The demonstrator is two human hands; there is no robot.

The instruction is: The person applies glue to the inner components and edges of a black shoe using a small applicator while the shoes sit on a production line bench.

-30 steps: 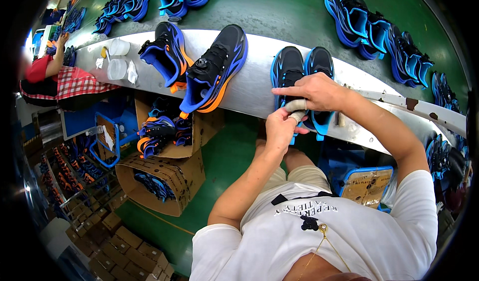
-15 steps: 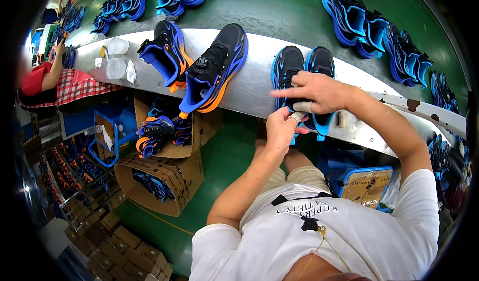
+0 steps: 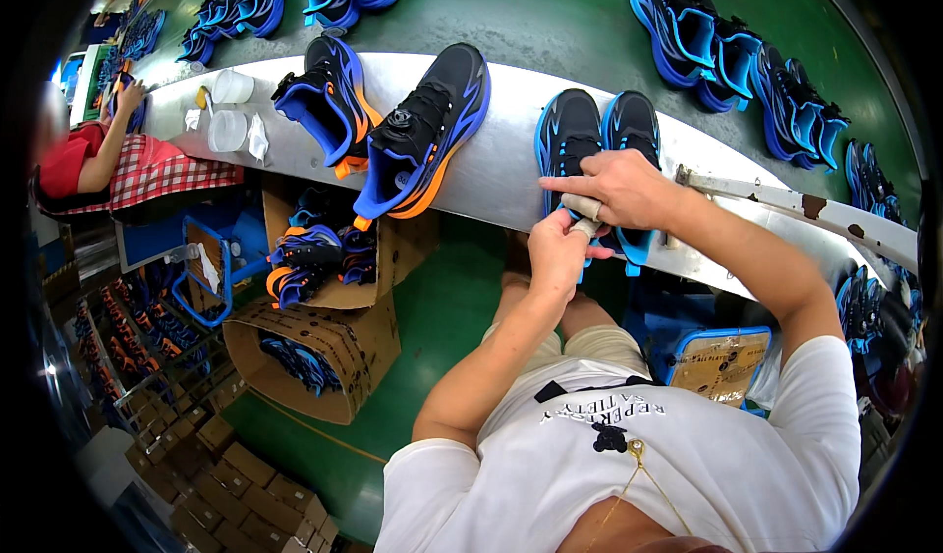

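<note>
A pair of black shoes with blue trim (image 3: 572, 133) lies on the curved grey metal counter (image 3: 501, 175) in front of me. My right hand (image 3: 617, 190) rests on top of the pair near its near end, fingers closed around a small pale piece. My left hand (image 3: 558, 255) is just below it at the counter's edge, pinching the same pale piece together with the shoe's edge. Both hands touch each other. What the pale piece is cannot be told.
Two black, blue and orange shoes (image 3: 417, 131) lie on the counter to the left, beside white cups (image 3: 228, 131). More blue shoes (image 3: 727, 57) sit on the green belt behind. Open cardboard boxes (image 3: 314, 357) of shoes stand below left. A person in red (image 3: 93, 155) works at far left.
My hands have stayed on the near end of the shoe pair; the left hand shifted slightly up toward the right hand. Nothing else moved.
</note>
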